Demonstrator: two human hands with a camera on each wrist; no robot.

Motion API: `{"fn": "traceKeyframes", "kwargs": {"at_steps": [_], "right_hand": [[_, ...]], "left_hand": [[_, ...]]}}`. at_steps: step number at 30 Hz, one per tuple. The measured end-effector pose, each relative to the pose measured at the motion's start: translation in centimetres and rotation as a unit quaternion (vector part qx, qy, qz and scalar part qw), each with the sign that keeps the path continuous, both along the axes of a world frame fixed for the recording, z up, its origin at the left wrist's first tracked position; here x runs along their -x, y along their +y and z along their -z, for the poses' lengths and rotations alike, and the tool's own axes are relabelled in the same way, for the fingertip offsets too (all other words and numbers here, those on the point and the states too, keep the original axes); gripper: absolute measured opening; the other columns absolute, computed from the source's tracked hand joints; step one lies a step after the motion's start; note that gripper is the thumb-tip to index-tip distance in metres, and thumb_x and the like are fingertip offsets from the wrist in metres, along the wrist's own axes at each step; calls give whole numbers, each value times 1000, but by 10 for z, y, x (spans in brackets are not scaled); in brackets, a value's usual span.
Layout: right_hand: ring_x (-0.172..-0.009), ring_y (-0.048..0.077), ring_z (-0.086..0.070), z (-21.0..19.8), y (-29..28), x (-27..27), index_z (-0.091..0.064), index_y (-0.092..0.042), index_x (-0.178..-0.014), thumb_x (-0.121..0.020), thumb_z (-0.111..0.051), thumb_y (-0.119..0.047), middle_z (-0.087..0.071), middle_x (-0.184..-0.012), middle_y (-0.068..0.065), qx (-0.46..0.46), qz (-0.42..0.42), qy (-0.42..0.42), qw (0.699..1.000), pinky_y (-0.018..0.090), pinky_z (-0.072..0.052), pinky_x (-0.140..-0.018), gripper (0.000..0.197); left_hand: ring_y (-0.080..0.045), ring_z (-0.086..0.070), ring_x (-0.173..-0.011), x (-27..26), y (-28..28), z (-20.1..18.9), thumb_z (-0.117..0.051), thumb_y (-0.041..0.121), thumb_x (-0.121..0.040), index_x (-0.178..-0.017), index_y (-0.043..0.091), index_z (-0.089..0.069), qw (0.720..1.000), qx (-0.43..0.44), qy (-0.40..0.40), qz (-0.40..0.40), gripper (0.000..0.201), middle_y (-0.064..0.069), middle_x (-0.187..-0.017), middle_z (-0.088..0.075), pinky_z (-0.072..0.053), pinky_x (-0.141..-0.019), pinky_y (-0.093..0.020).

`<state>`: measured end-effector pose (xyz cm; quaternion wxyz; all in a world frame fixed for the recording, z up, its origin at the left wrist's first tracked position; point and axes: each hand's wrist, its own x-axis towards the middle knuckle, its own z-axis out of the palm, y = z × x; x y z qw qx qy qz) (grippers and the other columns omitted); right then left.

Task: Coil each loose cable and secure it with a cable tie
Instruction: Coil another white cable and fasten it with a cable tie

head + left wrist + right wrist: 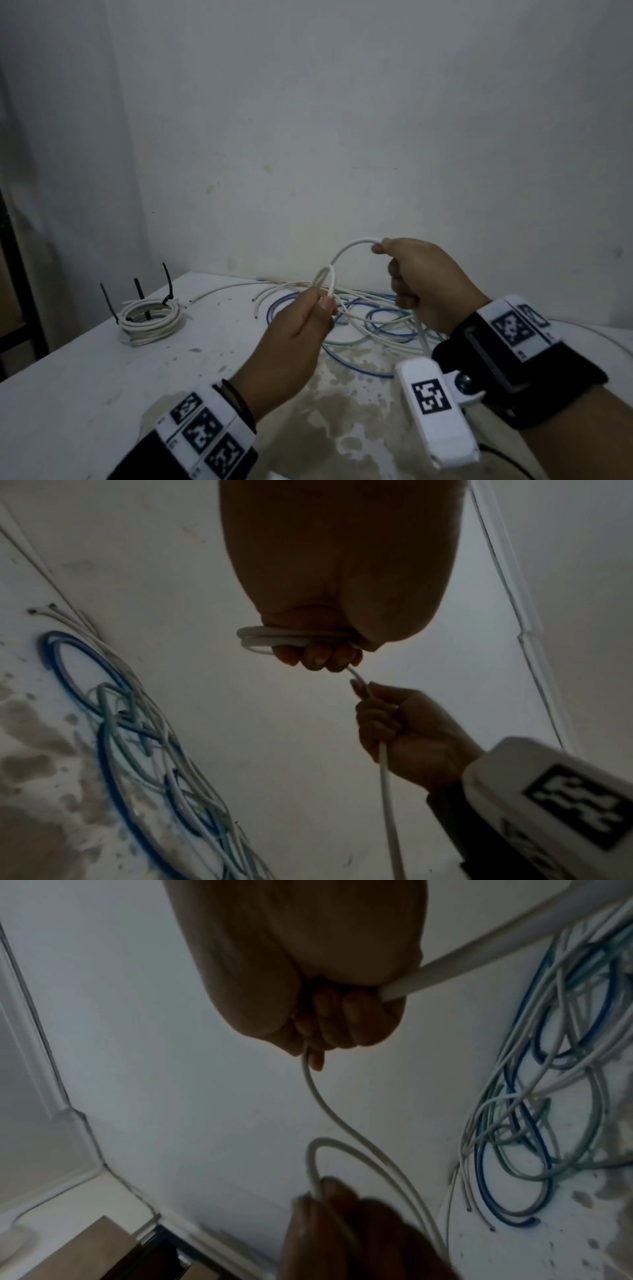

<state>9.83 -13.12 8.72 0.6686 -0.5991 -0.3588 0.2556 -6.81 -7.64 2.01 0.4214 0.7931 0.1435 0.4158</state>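
Note:
Above the table, both hands hold one white cable. My left hand pinches a couple of small loops of it between thumb and fingers. An arc of the cable rises from the loops to my right hand, which grips it in a fist. From there the cable drops toward the table. The right wrist view shows my right hand curled round the cable, with the left hand below. A finished white coil lies far left, bound with black cable ties.
A tangle of loose blue, green and white cables lies on the stained white table, under and behind the hands. The wall stands close behind. A dark frame rises at the left edge.

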Motion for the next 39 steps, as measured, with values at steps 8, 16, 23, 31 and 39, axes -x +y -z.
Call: {"fn": "traceKeyframes", "kwargs": {"at_steps": [8, 16, 23, 31, 39], "right_hand": [[-43, 10, -30, 23, -1, 35, -60, -17, -79, -96, -42, -16, -40, -49, -10, -37, -38, -99, 994, 25, -24, -47, 25], [-66, -2, -58, 37, -11, 48, -59, -39, -82, -100, -43, -20, -64, -72, -12, -100, 6, -246, 964, 7, -41, -56, 30], [-92, -5, -53, 45, -11, 43, -61, -29, -110, -99, -42, -23, -57, -102, -4, -80, 27, -246, 966, 2, -37, -73, 23], [-92, -5, -54, 57, -15, 46, -64, -20, -114, -98, -46, -16, -58, -101, -5, -112, 40, -261, 958, 4, -41, -73, 25], [-108, -13, -53, 63, -18, 50, -57, -24, -130, -99, -44, -24, -61, -119, -16, -85, -6, -211, 974, 7, -43, -90, 33]], "left_hand": [[-6, -39, -59, -21, -2, 6, -33, 31, -101, -82, 9, -47, 999, -5, -15, -33, 33, 8, -65, -44, -34, -59, -16], [-5, -43, -64, -32, -17, 1, -33, 36, -97, -85, 18, -53, 994, 76, -74, 7, 30, 10, -68, -49, -37, -62, -14], [-1, -60, -107, -39, -22, 4, -35, 20, -102, -123, 20, -59, 995, 53, -89, -6, 32, 12, -111, -67, -47, -90, -16], [-7, -64, -103, -44, -27, 2, -37, 19, -101, -123, 20, -60, 985, 110, -135, -4, 32, -1, -112, -67, -50, -87, -19], [-20, -63, -97, -48, -23, 6, -39, 6, -100, -112, 1, -60, 974, 163, -158, 3, 25, -19, -107, -62, -50, -77, -17]]}}
